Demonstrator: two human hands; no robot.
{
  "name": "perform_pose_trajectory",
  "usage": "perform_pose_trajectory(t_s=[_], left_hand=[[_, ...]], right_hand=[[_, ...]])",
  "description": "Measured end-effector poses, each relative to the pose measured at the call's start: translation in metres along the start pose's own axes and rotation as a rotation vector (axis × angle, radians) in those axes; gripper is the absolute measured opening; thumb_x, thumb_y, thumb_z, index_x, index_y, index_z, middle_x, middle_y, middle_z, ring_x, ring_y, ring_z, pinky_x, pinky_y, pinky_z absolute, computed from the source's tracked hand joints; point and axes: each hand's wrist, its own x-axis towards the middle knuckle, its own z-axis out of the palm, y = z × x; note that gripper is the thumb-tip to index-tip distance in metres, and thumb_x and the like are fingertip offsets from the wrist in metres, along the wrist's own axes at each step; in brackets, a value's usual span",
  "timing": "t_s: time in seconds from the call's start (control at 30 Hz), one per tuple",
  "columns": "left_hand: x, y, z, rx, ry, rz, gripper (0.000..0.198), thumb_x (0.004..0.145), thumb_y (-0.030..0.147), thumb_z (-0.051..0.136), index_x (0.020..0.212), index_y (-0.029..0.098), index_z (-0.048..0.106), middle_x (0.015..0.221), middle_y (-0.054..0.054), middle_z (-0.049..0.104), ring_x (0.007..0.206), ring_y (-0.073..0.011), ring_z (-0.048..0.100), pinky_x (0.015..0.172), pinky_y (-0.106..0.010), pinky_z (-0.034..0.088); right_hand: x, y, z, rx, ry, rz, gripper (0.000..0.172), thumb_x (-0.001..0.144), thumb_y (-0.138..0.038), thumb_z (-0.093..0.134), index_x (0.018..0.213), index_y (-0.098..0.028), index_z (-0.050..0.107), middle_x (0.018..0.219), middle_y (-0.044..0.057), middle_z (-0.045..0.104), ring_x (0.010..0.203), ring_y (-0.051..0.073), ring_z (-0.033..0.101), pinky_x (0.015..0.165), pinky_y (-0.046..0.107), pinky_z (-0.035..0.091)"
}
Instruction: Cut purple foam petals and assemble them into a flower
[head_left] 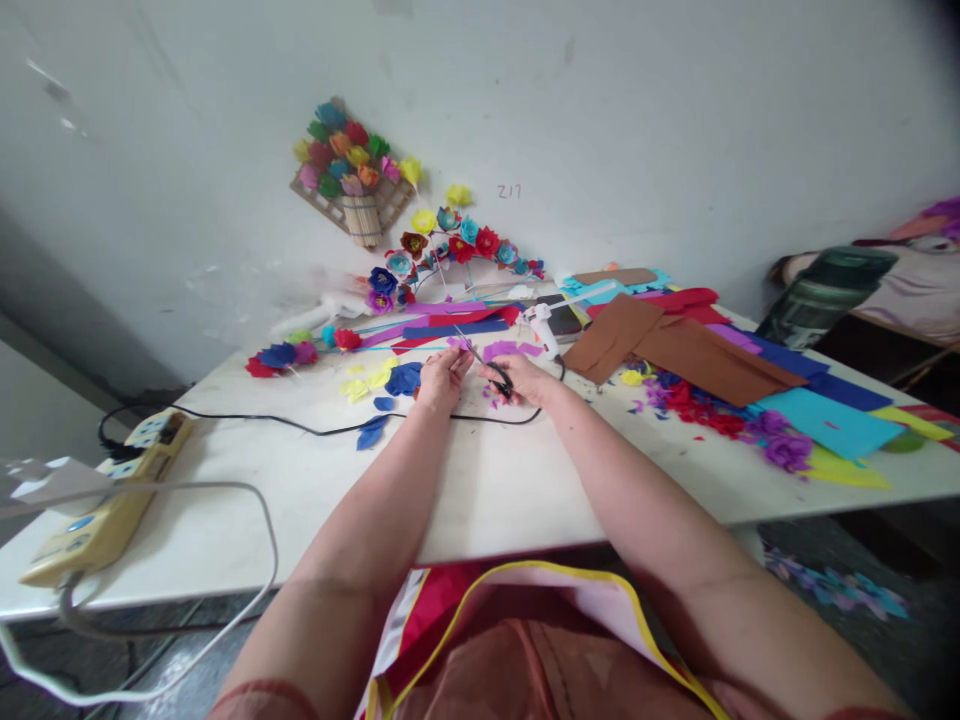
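Observation:
My right hand (523, 378) is wrapped round the black handles of a pair of scissors (504, 382). The blades point up and left, toward my left hand (442, 380), whose fingers are pinched on a small purple paper piece (459, 343). Beside the left hand lie dark blue paper petals (403, 379) and yellow paper petals (369, 378). More purple paper pieces (511, 350) rest on the table just beyond the scissors. Tiny scraps are scattered beneath my right hand.
A white glue gun (541, 328) stands behind my right hand. Its black cord (322, 432) crosses the white table (510, 500) toward a yellow power strip (112, 510). Brown paper sheets (697, 350) and coloured scraps (697, 408) cover the right side. Paper flowers (382, 280) stand at the back.

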Motion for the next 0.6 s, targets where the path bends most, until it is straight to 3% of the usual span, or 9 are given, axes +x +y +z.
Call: perform_pose_trajectory(t_s=[0.23, 0.6], left_hand=[[-0.0001, -0.0012, 0.0005, 0.003, -0.024, -0.016, 0.010, 0.071, 0.009, 0.070, 0.067, 0.013, 0.062, 0.068, -0.005, 0.069, 0.066, -0.0132, 0.068, 0.076, -0.026, 0.054], [-0.0006, -0.0033, -0.0009, 0.035, -0.067, -0.010, 0.007, 0.069, 0.010, 0.071, 0.070, 0.013, 0.064, 0.071, -0.005, 0.070, 0.078, -0.0158, 0.070, 0.081, -0.028, 0.054]], right_hand=[[-0.0020, -0.0017, -0.0017, 0.014, 0.008, 0.036, 0.031, 0.084, -0.042, 0.066, 0.076, -0.016, 0.051, 0.051, -0.004, 0.054, 0.032, 0.005, 0.048, 0.025, 0.015, 0.025], [-0.0014, -0.0001, -0.0033, 0.022, 0.016, 0.027, 0.035, 0.082, -0.047, 0.067, 0.076, -0.016, 0.051, 0.052, -0.004, 0.054, 0.033, 0.006, 0.047, 0.026, 0.016, 0.025]])
